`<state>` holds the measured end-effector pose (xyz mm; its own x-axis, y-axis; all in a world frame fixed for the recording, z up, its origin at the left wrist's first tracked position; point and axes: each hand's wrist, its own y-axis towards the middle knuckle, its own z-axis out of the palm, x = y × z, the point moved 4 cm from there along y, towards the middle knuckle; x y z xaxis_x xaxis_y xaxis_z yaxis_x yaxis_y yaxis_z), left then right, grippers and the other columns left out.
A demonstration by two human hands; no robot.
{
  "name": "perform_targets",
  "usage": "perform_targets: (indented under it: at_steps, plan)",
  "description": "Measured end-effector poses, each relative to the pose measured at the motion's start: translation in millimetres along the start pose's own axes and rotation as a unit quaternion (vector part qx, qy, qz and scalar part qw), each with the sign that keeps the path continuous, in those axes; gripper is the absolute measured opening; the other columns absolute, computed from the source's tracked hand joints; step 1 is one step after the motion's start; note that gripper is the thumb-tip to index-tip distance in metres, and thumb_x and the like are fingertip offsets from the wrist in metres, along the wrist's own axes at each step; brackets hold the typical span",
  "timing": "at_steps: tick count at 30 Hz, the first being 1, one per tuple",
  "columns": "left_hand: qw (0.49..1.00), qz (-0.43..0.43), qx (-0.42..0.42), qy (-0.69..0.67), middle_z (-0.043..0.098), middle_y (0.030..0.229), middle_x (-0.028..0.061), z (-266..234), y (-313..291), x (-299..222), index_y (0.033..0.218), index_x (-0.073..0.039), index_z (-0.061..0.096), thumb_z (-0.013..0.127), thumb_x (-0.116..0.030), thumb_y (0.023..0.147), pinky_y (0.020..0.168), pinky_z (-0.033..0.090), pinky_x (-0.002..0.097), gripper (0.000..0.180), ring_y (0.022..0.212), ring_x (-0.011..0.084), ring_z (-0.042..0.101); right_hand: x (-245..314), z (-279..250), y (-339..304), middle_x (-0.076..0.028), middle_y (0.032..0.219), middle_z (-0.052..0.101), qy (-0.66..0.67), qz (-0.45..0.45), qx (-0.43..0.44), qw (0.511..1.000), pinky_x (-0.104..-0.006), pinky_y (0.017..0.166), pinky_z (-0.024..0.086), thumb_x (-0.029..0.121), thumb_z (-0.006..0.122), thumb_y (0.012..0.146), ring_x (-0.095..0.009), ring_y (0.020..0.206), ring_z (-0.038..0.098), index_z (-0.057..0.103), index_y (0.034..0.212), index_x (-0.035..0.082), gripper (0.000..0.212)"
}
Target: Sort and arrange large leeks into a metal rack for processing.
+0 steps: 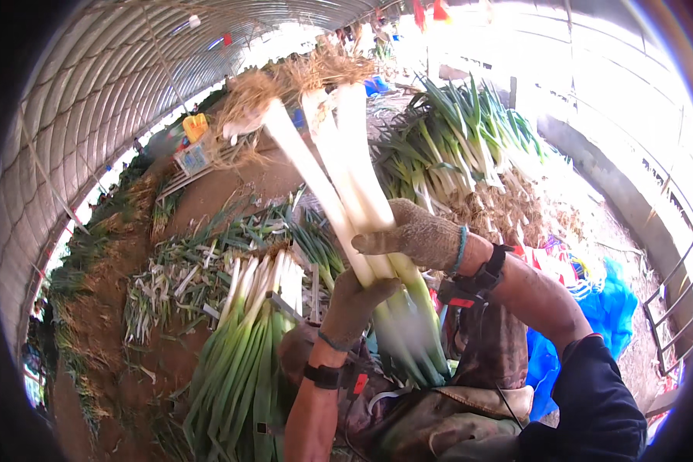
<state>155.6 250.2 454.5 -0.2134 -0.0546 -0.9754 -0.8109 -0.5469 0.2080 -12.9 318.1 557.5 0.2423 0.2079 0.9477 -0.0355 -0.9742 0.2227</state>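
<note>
Several thick leeks (339,165) stand tilted in front of me, roots up and green leaves down toward my lap. My left hand (356,302), in a brown work glove, is closed around their lower stalks where white turns green. Just above it, my right hand (412,237), gloved the same way, wraps the white stalks from the right side. Shaggy, straw-coloured roots (246,96) hang at the top ends. Left of my knees lies a bundle of leeks (242,346), its white ends pointing away from me and its leaves toward me.
A large heap of untrimmed leeks (470,146) lies at the far right, roots nearer me. Cut leaf scraps (181,289) litter the ground at left. Blue netting (612,308) sits by my right side, near a metal rack (674,316). A yellow container (195,127) stands far left.
</note>
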Motion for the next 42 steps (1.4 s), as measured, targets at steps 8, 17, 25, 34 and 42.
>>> perform_targets:
  at_steps: [8,17,25,34,42]
  plan:
    - [0.998,-0.028,0.046,0.041,0.08,0.133,0.0023,-13,-12,7,0.151,-0.001,0.074,0.088,-0.038,0.113,0.104,0.061,0.0373,0.055,0.121,0.014,0.071,13,4,1,-0.007,0.119,0.089,0.106,-0.055,-0.04,0.992,-0.0365,0.099,0.065,0.033,0.099,0.101,-0.012,0.109,0.078,0.088,0.134,0.001,0.048]
    - [0.993,0.0,0.075,0.092,0.078,0.139,0.0021,-8,-15,59,0.157,-0.003,0.07,0.083,-0.041,0.118,0.106,0.061,0.0365,0.056,0.123,0.013,0.069,-36,-3,-4,-0.012,0.142,0.088,-0.167,-0.211,0.125,0.955,-0.0447,0.12,0.059,0.012,0.083,0.103,-0.029,0.141,0.077,0.087,0.142,0.007,0.04]
    - [0.97,0.167,-0.11,0.142,0.069,0.16,0.0197,57,-19,23,0.185,0.0,0.027,0.11,-0.036,0.089,0.121,0.061,0.0432,0.132,0.14,0.0301,0.074,23,3,11,-0.015,0.106,0.086,-0.169,-0.224,-0.131,0.951,-0.0406,0.087,0.069,0.03,0.097,0.096,-0.023,0.097,0.084,0.082,0.121,0.0,0.042]
    - [0.792,0.395,-0.298,0.359,0.072,0.152,0.0294,45,19,-103,0.179,0.004,0.035,0.107,-0.023,0.077,0.113,0.065,0.0525,0.128,0.132,0.0446,0.078,133,44,-13,-0.017,0.127,0.081,0.032,-0.449,-0.079,0.889,-0.0401,0.097,0.073,0.026,0.069,0.123,-0.023,0.112,0.082,0.074,0.147,0.0,0.036]
    - [0.55,0.483,-0.261,0.629,0.079,0.133,0.0297,-38,-7,-231,0.165,0.004,0.052,0.094,-0.016,0.084,0.103,0.069,0.0541,0.093,0.117,0.0441,0.084,120,26,54,-0.016,0.126,0.084,0.015,-0.37,0.023,0.929,-0.0398,0.098,0.072,0.026,0.078,0.115,-0.025,0.116,0.084,0.077,0.142,0.0,0.038]
